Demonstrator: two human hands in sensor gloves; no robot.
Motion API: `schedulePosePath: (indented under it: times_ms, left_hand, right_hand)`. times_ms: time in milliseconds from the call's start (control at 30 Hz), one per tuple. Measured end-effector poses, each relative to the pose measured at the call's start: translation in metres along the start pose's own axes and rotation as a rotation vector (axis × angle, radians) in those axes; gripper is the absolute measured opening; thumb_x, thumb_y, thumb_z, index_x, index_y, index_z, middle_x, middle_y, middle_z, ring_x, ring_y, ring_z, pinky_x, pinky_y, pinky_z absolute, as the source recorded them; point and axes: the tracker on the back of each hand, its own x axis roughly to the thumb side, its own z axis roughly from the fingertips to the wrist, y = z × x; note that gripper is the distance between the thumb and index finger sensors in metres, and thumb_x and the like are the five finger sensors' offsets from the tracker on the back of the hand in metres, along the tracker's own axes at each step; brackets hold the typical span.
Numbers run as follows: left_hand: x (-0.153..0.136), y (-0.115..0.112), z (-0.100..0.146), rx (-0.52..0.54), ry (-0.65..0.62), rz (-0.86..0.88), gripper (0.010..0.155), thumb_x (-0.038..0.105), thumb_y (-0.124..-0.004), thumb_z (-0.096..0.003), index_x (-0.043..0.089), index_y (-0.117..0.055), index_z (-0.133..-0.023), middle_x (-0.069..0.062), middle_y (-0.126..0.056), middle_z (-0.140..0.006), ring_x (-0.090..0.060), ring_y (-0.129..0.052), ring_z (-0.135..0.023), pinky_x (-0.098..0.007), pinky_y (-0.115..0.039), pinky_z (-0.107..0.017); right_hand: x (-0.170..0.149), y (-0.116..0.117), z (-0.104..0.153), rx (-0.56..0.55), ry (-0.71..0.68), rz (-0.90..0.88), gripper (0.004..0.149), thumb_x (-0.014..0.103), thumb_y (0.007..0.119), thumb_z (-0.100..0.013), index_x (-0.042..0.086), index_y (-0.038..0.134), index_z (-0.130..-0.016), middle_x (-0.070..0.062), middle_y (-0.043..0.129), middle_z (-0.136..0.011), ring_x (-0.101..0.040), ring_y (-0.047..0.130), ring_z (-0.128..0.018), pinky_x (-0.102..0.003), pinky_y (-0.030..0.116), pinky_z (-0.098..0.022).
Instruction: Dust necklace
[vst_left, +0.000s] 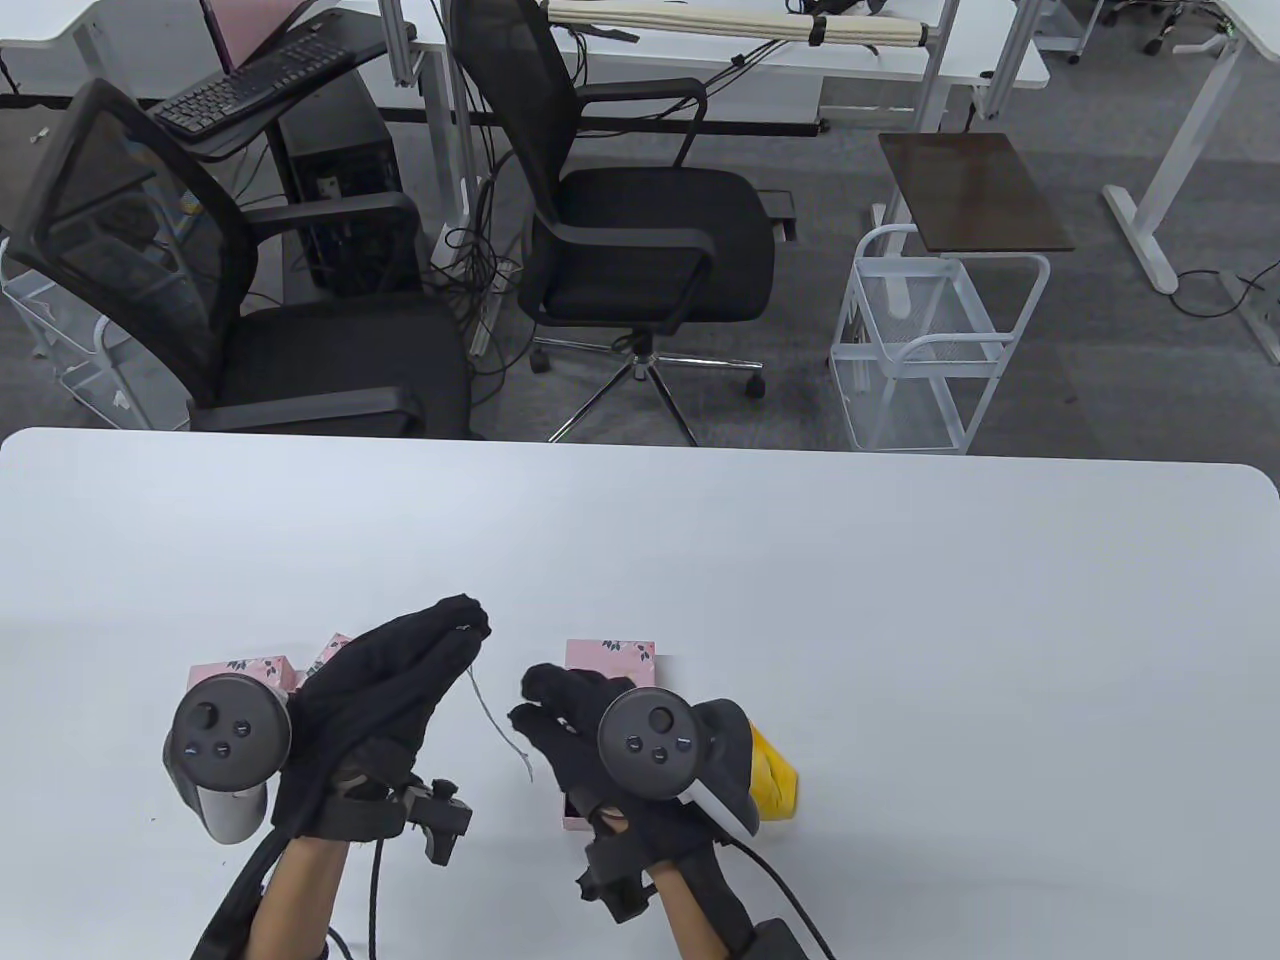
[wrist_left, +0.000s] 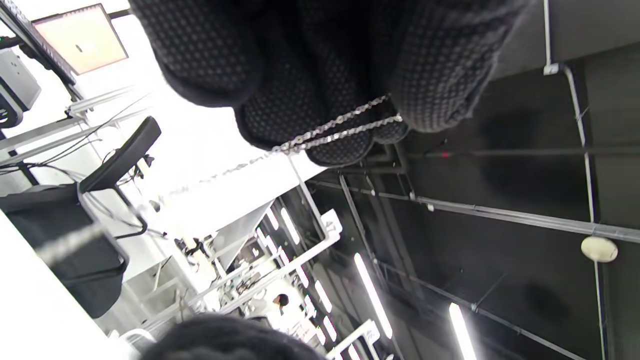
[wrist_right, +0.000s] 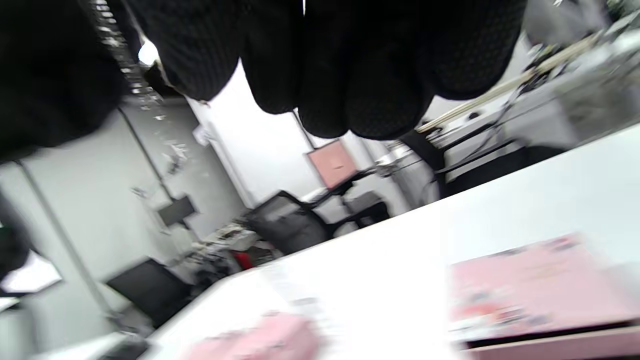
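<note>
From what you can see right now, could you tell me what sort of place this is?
Probably an open-plan office or lab: black mesh office chairs, a keyboard with a computer tower under it, and white height-adjustable desks on grey carpet beyond the white table.

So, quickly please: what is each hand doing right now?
Left hand: fingers pinch the necklace chain, which hangs down.
Right hand: fingers curled by the chain's lower end; a hold cannot be told.

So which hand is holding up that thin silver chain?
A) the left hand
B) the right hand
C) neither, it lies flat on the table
A: the necklace hangs from the raised left hand, and the left wrist view shows the chain pinched between its fingers; the right hand is beside it.
</note>
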Motion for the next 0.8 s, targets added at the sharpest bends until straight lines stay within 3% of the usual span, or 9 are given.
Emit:
schedulePosePath:
  times_ms: [167, 300, 500, 600, 733, 800]
  left_hand:
    - [0.000, 0.000, -0.001, -0.014, 0.005, 0.034, 0.036, 0.044, -0.087, -0.0569, 0.028, -0.091, -0.089, -0.001, -0.102, -0.085, -0.023, -0.097, -0.073, -0.043, -0.085, -0.052]
    - [0.000, 0.000, 0.000, -0.014, 0.002, 0.041, 0.037, 0.045, -0.087, -0.0570, 0.029, -0.090, -0.090, -0.001, -0.102, -0.086, -0.023, -0.097, -0.074, -0.043, -0.085, -0.053]
    - [0.000, 0.002, 0.000, -0.017, 0.001, 0.057, 0.037, 0.045, -0.087, -0.0571, 0.029, -0.090, -0.090, -0.001, -0.102, -0.086, -0.024, -0.096, -0.074, -0.043, -0.084, -0.053]
    - [0.001, 0.001, 0.000, -0.031, -0.003, 0.067, 0.037, 0.044, -0.087, -0.0571, 0.028, -0.090, -0.090, -0.001, -0.102, -0.086, -0.024, -0.096, -0.074, -0.043, -0.084, -0.053]
    - [0.001, 0.001, 0.000, -0.038, -0.006, 0.068, 0.037, 0.044, -0.087, -0.0571, 0.028, -0.090, -0.090, -0.001, -0.102, -0.086, -0.024, -0.096, -0.074, -0.043, -0.084, -0.053]
    - [0.000, 0.000, 0.000, -0.045, -0.005, 0.068, 0.037, 0.044, -0.087, -0.0571, 0.028, -0.090, -0.090, -0.001, -0.102, -0.086, -0.024, -0.096, -0.074, -0.043, -0.084, -0.053]
  right_hand:
    - [-0.061, -0.013, 0.006, 0.066, 0.221, 0.126, 0.059, 0.042, 0.076, -0.064, 0.007, 0.062, -0.110, -0.029, 0.071, -0.104, -0.053, 0.078, -0.082, -0.061, 0.067, -0.063]
    - [-0.107, -0.005, 0.025, 0.153, 0.339, 0.184, 0.064, 0.043, 0.077, -0.064, 0.006, 0.057, -0.113, -0.032, 0.065, -0.108, -0.056, 0.074, -0.085, -0.063, 0.065, -0.064]
    - [-0.146, 0.035, 0.042, 0.422, 0.471, 0.298, 0.077, 0.046, 0.076, -0.064, 0.002, 0.043, -0.117, -0.038, 0.048, -0.115, -0.063, 0.062, -0.092, -0.066, 0.059, -0.067]
    - [-0.155, 0.057, 0.043, 0.466, 0.478, 0.392, 0.076, 0.043, 0.077, -0.063, 0.003, 0.041, -0.117, -0.039, 0.044, -0.115, -0.062, 0.061, -0.092, -0.066, 0.060, -0.067]
    - [-0.155, 0.067, 0.041, 0.343, 0.417, 0.530, 0.062, 0.035, 0.077, -0.063, 0.009, 0.052, -0.114, -0.031, 0.062, -0.108, -0.052, 0.075, -0.084, -0.058, 0.069, -0.062]
    - [-0.154, 0.065, 0.039, 0.319, 0.407, 0.511, 0.057, 0.033, 0.077, -0.063, 0.011, 0.057, -0.112, -0.027, 0.070, -0.103, -0.047, 0.081, -0.080, -0.055, 0.072, -0.060]
